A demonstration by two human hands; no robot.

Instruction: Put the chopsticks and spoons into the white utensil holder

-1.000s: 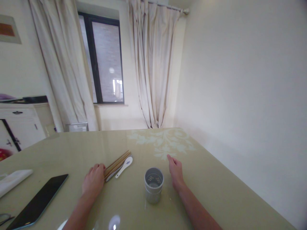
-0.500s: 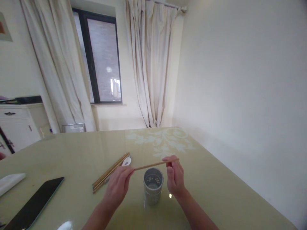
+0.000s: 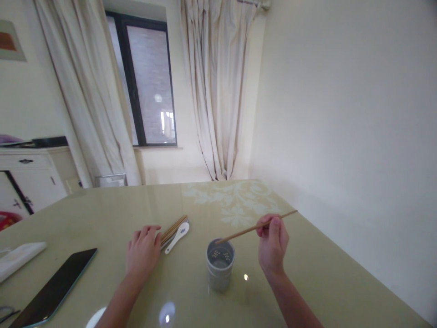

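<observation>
Fig.: dark tablet (image 3: 54, 287) & folded white cloth (image 3: 18, 257) at table (image 3: 324, 273) left; white cabinet (image 3: 30, 182), curtained window (image 3: 150, 86) behind.

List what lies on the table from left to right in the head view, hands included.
Folded white cloth → dark tablet → left hand → bundle of chopsticks → perforated metal holder → right hand, pinching a single chopstick above the holder.
</observation>
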